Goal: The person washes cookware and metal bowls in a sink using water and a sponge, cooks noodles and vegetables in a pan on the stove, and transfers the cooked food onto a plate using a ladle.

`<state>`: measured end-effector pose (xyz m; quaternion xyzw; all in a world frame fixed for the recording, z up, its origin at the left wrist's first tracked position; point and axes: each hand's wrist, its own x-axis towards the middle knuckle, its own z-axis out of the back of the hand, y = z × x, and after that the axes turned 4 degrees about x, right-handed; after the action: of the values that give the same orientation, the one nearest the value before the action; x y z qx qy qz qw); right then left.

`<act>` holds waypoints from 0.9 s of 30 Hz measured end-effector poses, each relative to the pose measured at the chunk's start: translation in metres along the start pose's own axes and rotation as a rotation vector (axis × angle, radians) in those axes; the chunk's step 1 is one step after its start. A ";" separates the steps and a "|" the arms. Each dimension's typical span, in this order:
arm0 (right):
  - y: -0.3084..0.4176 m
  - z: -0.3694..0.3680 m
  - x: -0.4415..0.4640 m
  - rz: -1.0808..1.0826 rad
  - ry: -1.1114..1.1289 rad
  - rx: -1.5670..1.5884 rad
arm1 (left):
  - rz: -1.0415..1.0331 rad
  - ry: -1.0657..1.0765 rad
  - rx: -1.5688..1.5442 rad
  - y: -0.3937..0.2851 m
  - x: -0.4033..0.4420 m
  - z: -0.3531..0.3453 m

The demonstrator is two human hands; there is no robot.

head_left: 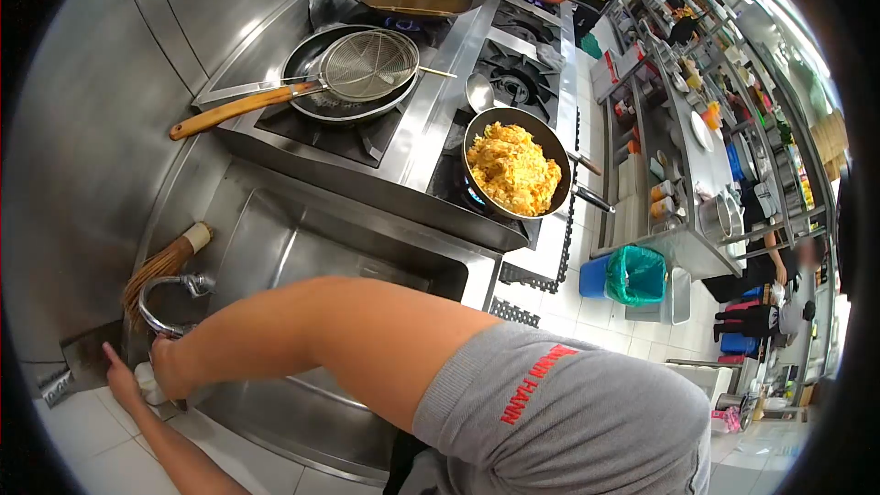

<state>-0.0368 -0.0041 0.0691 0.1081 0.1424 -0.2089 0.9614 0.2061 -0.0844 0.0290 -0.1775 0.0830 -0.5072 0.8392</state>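
Two hands meet near the tap [149, 291], around one small white object [147, 383]. The left hand [126, 382] has one digit stretched out; the right hand [169, 368] is mostly turned away; whether either grips, I cannot tell. Around them: one straw brush [163, 264], one steel sink [249, 229]. On the stove [433, 108]: one strainer [371, 64] over one pan [307, 52], one wok [478, 0] of brown liquid, one ladle [478, 92], one frying pan [544, 136] heaped with yellow food [511, 170]. Tiled floor [559, 325] and shelving [678, 252] lie beyond. The white object is partly covered, its kind unclear.
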 end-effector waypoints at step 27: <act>0.016 0.011 -0.056 -0.029 -0.213 0.094 | -0.011 0.030 0.065 -0.023 -0.027 0.020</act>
<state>-0.0764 0.0281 0.0995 0.1280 0.0312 -0.2394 0.9619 0.1803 -0.0658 0.0553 -0.1432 0.0782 -0.5170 0.8403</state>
